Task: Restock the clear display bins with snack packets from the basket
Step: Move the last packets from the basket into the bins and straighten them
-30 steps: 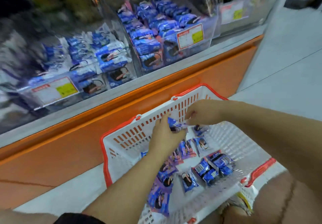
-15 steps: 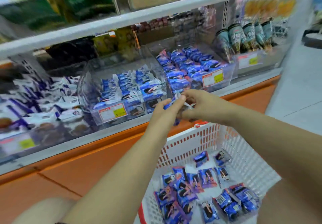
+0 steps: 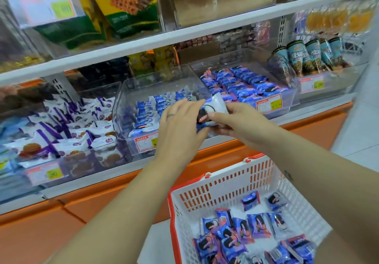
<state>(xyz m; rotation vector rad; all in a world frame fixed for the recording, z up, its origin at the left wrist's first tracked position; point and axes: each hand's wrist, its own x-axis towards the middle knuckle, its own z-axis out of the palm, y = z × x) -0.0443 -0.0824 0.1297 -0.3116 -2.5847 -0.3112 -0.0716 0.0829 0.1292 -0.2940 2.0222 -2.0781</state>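
Note:
Both hands hold a small stack of blue-and-white snack packets (image 3: 212, 108) at the front of the middle clear bin (image 3: 123, 107). My left hand (image 3: 180, 128) covers the stack from the left and my right hand (image 3: 238, 122) grips it from the right and below. That bin holds a few rows of blue-and-white packets (image 3: 147, 111). The bin to its right (image 3: 291, 99) is filled with darker blue packets (image 3: 238, 81). At lower right stands the white basket (image 3: 225, 183) with a red rim, and several blue packets (image 3: 246, 231) lie on its bottom.
A bin of white-and-purple wafer packets (image 3: 67, 128) sits at the left. Cone-shaped snacks (image 3: 303, 56) fill the far right bin. An upper white shelf (image 3: 184, 35) carries large green and yellow bags (image 3: 123, 3). The orange shelf base (image 3: 61, 222) runs below the bins.
Both hands rose out of the basket with packets and moved up and forward to the middle bin. The view tilted upward, showing the upper shelf.

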